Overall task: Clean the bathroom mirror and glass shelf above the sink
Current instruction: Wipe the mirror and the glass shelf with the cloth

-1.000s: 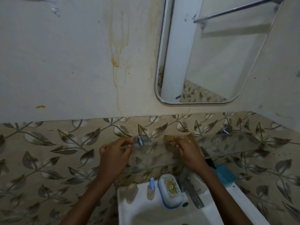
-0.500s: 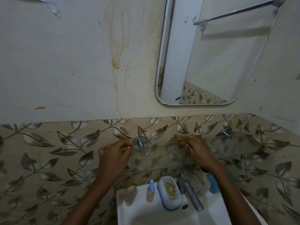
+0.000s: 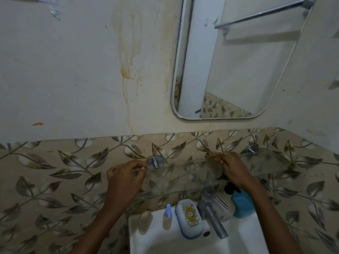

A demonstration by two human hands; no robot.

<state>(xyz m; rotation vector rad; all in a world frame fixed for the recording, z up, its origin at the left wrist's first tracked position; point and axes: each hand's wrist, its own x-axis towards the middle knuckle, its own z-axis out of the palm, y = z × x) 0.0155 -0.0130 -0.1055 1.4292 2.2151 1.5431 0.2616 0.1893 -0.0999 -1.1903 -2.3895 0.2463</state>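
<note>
The clear glass shelf [image 3: 271,165] runs along the leaf-patterned wall above the sink, held by two chrome brackets [image 3: 155,162]. My left hand [image 3: 124,178] grips the shelf's left end beside the left bracket, fingers curled over the edge. On the shelf's back edge near the middle, my right hand [image 3: 233,169] presses a brownish cloth [image 3: 212,155], which it holds bunched in its fingers. The mirror [image 3: 238,61] hangs on the wall above, to the right.
The white sink [image 3: 146,239] lies below, with a chrome tap [image 3: 212,215], a soap dish [image 3: 189,218], a small bottle [image 3: 167,218], a bar of soap [image 3: 145,220] and a blue pump bottle [image 3: 242,202]. A second bracket [image 3: 252,149] holds the shelf's right part. Brown stains run down the wall.
My right hand has slid the cloth to the right along the shelf's back edge. My left hand has stayed at the left bracket.
</note>
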